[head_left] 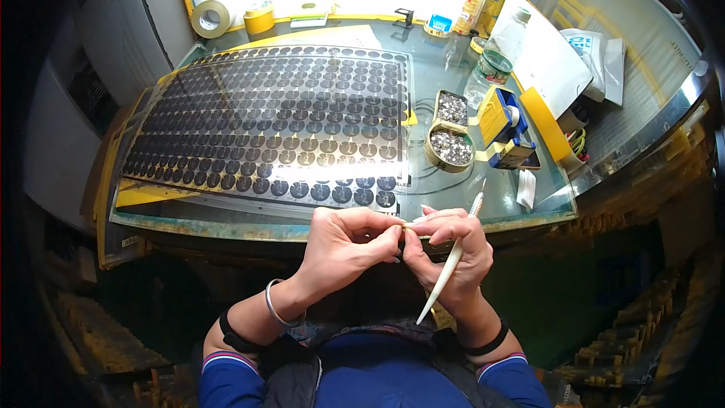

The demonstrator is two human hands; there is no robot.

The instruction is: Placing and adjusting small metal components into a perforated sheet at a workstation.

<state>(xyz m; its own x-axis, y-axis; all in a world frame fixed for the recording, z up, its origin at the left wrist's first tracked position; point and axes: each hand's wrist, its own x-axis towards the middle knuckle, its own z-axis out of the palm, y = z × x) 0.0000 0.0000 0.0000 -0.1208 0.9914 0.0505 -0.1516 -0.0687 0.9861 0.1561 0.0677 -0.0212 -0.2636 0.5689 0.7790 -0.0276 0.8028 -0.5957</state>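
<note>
My left hand (343, 249) and my right hand (457, 249) meet fingertip to fingertip at the front edge of the glass table. The left thumb and forefinger are pinched on something too small to make out, and the right fingertips press at the same spot. Across the right hand's fingers lies a slim white pen-shaped tool (447, 276), its thin pointed end toward the table and its tapered tail toward me. Left of the hands, a large clear sheet with rows of dark discs (302, 128) covers much of the glass.
Two tins of grey-white bits (451, 147) stand beyond my right hand, beside a blue-and-yellow tape dispenser (502, 125). A plastic bottle (502, 53) is behind them. Tape rolls (211, 19) sit at the back left. A folded white paper (526, 189) lies near the right edge.
</note>
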